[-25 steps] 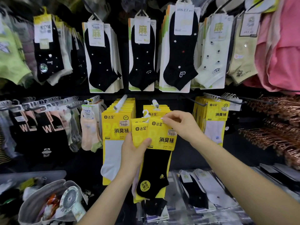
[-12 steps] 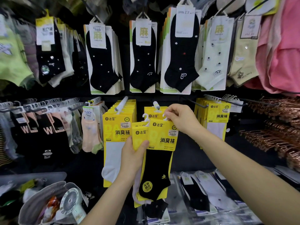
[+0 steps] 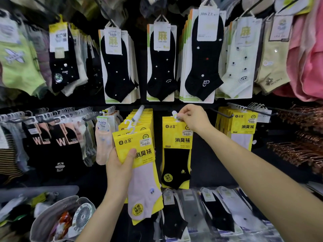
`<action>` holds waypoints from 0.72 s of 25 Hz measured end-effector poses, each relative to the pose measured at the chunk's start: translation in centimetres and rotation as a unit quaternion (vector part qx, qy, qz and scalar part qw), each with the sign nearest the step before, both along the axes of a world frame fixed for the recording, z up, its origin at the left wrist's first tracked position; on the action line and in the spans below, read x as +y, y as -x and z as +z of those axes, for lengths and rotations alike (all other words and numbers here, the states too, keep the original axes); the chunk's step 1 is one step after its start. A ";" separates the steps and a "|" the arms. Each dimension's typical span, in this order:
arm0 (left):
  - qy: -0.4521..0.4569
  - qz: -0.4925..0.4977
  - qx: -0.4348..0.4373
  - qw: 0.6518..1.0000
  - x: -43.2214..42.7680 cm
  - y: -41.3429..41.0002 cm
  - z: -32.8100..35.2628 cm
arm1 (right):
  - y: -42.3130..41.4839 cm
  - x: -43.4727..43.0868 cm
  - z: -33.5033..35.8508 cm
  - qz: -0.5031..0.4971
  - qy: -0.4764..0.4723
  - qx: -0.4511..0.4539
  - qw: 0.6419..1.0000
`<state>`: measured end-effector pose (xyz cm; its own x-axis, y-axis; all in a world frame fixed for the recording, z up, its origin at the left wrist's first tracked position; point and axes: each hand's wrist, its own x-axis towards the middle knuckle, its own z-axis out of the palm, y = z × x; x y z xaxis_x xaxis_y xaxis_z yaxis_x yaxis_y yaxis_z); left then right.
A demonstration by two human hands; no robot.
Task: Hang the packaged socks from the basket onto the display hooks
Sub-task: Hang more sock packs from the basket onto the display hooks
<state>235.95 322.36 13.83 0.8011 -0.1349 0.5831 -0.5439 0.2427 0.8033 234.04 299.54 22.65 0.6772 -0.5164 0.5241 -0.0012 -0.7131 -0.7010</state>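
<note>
glossy yellow card pack [image 3: 138, 151], knit cloth sock [image 3: 175, 168], plastic hook [image 3: 174, 114].

Top R: pink fabric garments [image 3: 307, 58] hang in folds. Below them, R edge: stacks of rose-gold metal hangers [image 3: 300, 151]. Upper L: lime-green fabric w/ grey plane print [image 3: 19, 67]. Top row, centre: black dotted ankle socks on white cards [image 3: 118, 67]. Mid L: black socks w/ pink "W" lettering [image 3: 61, 147]. Btm L: small round white fan w/ grille [image 3: 82, 218]. Btm R: flat clear-wrapped sock packs [image 3: 218, 212], overlapping.
</note>
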 end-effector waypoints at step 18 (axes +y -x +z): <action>-0.017 -0.045 0.067 0.997 -7.4 1.6 -1.4 | 5.9 1.7 -5.4 0.071 -0.091 -0.002 0.993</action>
